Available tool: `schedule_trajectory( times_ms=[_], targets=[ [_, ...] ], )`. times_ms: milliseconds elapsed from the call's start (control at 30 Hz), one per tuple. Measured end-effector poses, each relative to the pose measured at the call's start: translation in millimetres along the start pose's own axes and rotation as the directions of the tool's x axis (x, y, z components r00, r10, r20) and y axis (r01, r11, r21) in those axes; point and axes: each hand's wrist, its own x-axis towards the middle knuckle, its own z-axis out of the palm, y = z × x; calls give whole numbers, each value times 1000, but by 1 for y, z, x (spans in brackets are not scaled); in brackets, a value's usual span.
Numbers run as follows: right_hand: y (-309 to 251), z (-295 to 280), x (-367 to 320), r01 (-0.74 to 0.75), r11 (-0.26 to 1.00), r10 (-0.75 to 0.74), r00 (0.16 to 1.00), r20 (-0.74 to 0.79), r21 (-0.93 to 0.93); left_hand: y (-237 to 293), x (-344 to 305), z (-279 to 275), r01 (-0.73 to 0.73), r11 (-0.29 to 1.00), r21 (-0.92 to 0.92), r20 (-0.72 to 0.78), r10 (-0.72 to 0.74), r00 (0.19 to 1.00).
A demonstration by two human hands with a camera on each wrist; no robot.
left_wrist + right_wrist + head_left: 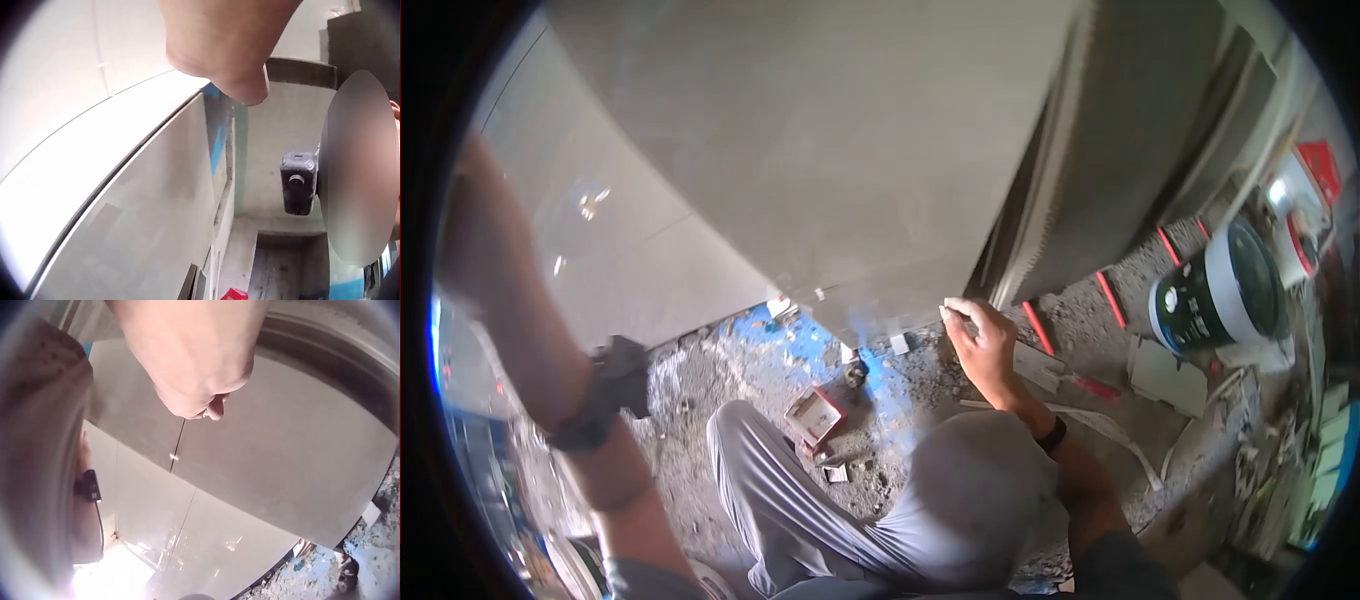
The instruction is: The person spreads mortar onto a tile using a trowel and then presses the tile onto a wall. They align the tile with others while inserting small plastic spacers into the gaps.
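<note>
My right hand point(985, 345) is beside the lower edge of a large grey panel point(830, 150). Its index finger and thumb pinch a small white piece point(948, 304). In the right wrist view its fingers curl in over the panel, close to a seam with a small white clip point(174, 456) in it. At the far left my left hand point(482, 200) is raised and blurred beside a pale glossy tiled wall point(630, 230). In the left wrist view the back of the left hand point(231, 50) hides most of its fingers.
Leaning panels point(1120, 130) stand on the right above several red strips point(1038, 328). A dark green and white bucket point(1220, 290) is beyond them. A small red-edged box point(815, 415) sits on the rubble floor between my knees. A red-handled tool point(1097, 388) lies at right.
</note>
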Motion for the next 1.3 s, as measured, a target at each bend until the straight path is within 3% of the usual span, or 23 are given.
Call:
schedule_trajectory(
  times_ms=[100, 200, 400, 700, 1300],
  targets=[
    [16, -17, 4, -169, 978, 181, 978, -100, 120, 8, 29, -31, -8, 997, -80, -27, 6, 1000],
    [21, -14, 10, -219, 939, 271, 946, -178, 265, 10, 56, -52, -34, 993, -116, -48, 29, 998],
    [35, -2, 21, -177, 913, 271, 937, -221, 367, 21, 88, -89, -111, 976, -189, -76, 98, 992],
    [36, 6, 43, 30, 986, 37, 923, -383, 167, 37, 100, -112, -218, 925, -310, -59, 210, 976],
    [27, 4, 53, -25, 996, 47, 959, -279, 80, 43, 127, -125, -345, 768, -540, -21, 398, 917]
  ],
)
